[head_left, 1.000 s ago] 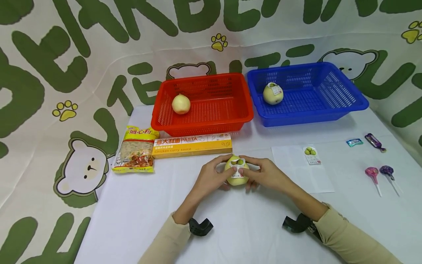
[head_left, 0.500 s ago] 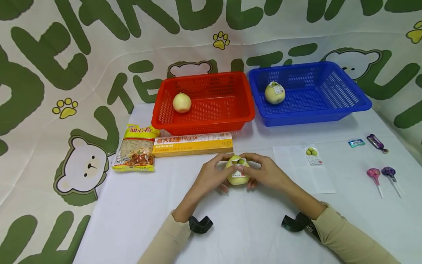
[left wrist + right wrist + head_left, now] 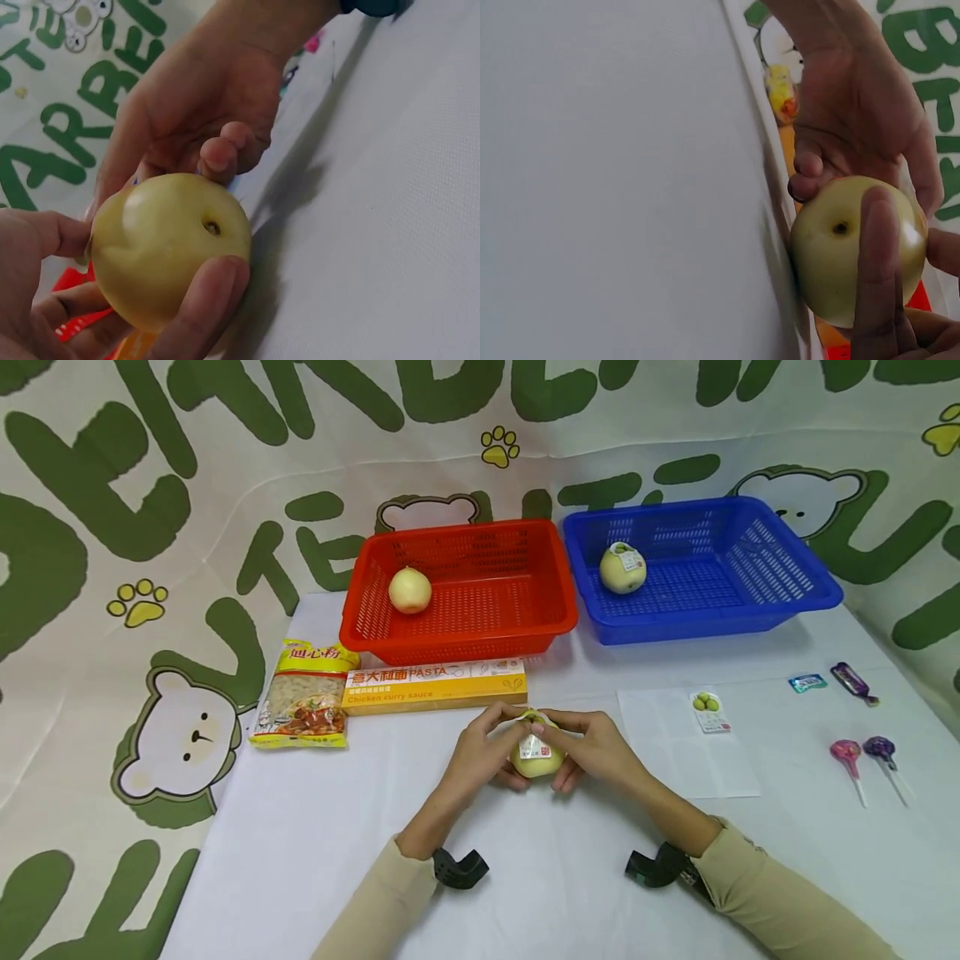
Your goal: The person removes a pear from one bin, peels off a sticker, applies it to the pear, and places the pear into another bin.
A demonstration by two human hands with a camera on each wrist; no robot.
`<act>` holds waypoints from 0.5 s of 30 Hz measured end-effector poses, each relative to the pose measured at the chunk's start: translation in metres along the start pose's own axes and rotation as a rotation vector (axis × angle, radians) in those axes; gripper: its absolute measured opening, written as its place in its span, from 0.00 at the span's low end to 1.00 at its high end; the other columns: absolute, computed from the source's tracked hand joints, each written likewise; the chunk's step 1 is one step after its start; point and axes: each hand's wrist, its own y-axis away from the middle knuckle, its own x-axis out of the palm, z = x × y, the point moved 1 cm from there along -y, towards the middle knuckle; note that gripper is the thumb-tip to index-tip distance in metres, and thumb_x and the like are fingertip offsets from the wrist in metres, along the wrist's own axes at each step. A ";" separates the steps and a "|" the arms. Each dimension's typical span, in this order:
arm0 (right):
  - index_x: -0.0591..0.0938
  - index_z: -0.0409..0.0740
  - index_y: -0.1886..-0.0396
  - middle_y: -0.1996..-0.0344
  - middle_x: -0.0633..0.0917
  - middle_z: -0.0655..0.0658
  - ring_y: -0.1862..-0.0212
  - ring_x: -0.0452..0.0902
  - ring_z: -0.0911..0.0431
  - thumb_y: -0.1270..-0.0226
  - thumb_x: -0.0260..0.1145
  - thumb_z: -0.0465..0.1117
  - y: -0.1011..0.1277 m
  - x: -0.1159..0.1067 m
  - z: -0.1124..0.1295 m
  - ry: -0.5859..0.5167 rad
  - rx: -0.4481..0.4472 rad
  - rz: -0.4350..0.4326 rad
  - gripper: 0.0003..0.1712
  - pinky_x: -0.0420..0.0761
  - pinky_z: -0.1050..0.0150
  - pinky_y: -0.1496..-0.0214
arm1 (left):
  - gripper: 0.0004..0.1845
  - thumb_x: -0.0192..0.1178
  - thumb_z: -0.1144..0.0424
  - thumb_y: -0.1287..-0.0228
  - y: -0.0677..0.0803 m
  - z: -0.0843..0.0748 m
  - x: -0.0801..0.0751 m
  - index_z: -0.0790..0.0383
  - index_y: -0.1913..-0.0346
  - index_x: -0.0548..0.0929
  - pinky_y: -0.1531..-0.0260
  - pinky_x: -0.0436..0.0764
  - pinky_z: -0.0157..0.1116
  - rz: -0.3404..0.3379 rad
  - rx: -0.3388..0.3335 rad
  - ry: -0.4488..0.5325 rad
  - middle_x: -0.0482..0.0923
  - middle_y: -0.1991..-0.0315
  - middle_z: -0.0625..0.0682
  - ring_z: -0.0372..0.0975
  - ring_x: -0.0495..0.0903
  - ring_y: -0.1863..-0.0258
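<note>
A yellow-green round fruit [image 3: 537,760] sits low over the white table near its middle, held between both hands. My left hand [image 3: 495,747] grips its left side, and the thumb [image 3: 206,300] curls under it. My right hand [image 3: 581,747] grips the right side, with a finger [image 3: 877,262] lying across the skin. A small white sticker [image 3: 534,745] is on the fruit's upper front, and fingertips of both hands touch its top edge. The wrist views show the fruit's [image 3: 169,247] bare underside [image 3: 832,255] with its dark dimple.
A red basket [image 3: 525,627] at the back holds a bare fruit [image 3: 409,591]. The blue basket [image 3: 750,618] beside it holds a labelled fruit [image 3: 622,568]. A pasta box [image 3: 435,685] and a noodle bag [image 3: 303,706] lie left. A sticker sheet [image 3: 675,752], two lollipops [image 3: 851,756] and candies [image 3: 806,682] lie right.
The fruit has been turned a little between the hands. The fingertips now cover the sticker's green top part, which showed before. Both hands stay round the fruit.
</note>
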 end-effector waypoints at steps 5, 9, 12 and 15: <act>0.80 0.47 0.35 0.84 0.83 0.32 0.84 0.81 0.39 0.33 0.67 0.59 0.000 0.004 0.001 -0.004 -0.007 -0.058 0.33 0.82 0.46 0.80 | 0.14 0.64 0.45 0.34 0.000 -0.002 0.001 0.46 0.51 0.82 0.80 0.84 0.51 -0.019 -0.006 0.013 0.74 0.36 0.45 0.57 0.83 0.83; 0.81 0.47 0.37 0.84 0.82 0.31 0.86 0.80 0.41 0.33 0.67 0.61 -0.001 0.005 0.002 0.009 -0.002 -0.089 0.32 0.82 0.47 0.82 | 0.15 0.64 0.46 0.33 -0.001 -0.002 0.000 0.50 0.52 0.82 0.80 0.84 0.51 -0.037 -0.001 0.020 0.80 0.42 0.49 0.56 0.83 0.83; 0.83 0.48 0.39 0.84 0.82 0.31 0.88 0.79 0.44 0.34 0.67 0.62 -0.001 0.006 0.001 0.016 0.008 -0.115 0.31 0.81 0.49 0.84 | 0.14 0.64 0.48 0.32 -0.003 0.000 0.000 0.54 0.53 0.81 0.80 0.84 0.51 -0.047 0.004 0.027 0.86 0.53 0.51 0.55 0.83 0.83; 0.84 0.50 0.40 0.85 0.81 0.32 0.89 0.78 0.46 0.34 0.66 0.63 -0.002 0.006 0.000 0.018 0.018 -0.132 0.30 0.80 0.50 0.85 | 0.13 0.64 0.50 0.31 -0.005 0.001 0.000 0.56 0.54 0.82 0.80 0.84 0.51 -0.057 0.008 0.033 0.88 0.61 0.53 0.55 0.82 0.83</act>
